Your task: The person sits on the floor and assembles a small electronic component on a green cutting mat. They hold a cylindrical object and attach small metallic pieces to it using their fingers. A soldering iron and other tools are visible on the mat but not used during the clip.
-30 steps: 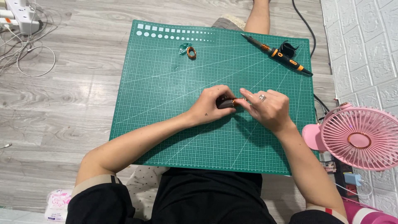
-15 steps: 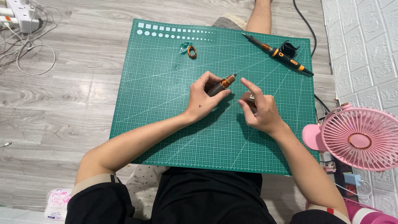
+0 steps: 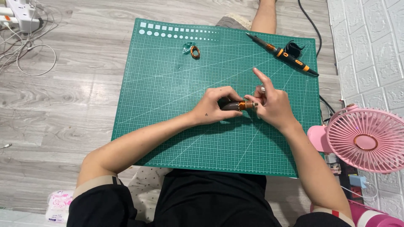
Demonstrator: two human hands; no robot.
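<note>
Right now we have both hands over the middle of the green cutting mat (image 3: 168, 105), which lies on the grey wooden floor (image 3: 63, 92) and serves as our work surface. Our left hand (image 3: 214, 110) is curled closed around a small dark tool handle (image 3: 230, 106), holding it roughly level just above the mat. At the handle's right end sits an orange collar (image 3: 241, 105) and a short metal tip (image 3: 251, 104). Our right hand (image 3: 271, 105) meets that tip, thumb and bent fingers pinching it, while the index finger (image 3: 261, 77) sticks up straight, away from the tool. So both hands grip the same tool, one at each end.

Further up the mat, near its top right corner, a longer black and orange screwdriver-like tool (image 3: 283, 54) lies at a slant, with a black clip-shaped piece (image 3: 293, 46) just beside it. Near the top centre we see a small orange ring (image 3: 195, 51) touching a bit of clear wrapping (image 3: 187, 47). Off the mat to the right stands a pink fan (image 3: 365, 141), and a white power strip (image 3: 19, 11) with loose white cables (image 3: 35, 59) sits at the top left of the floor. A bare leg (image 3: 264, 17) shows beyond the mat's far edge
</note>
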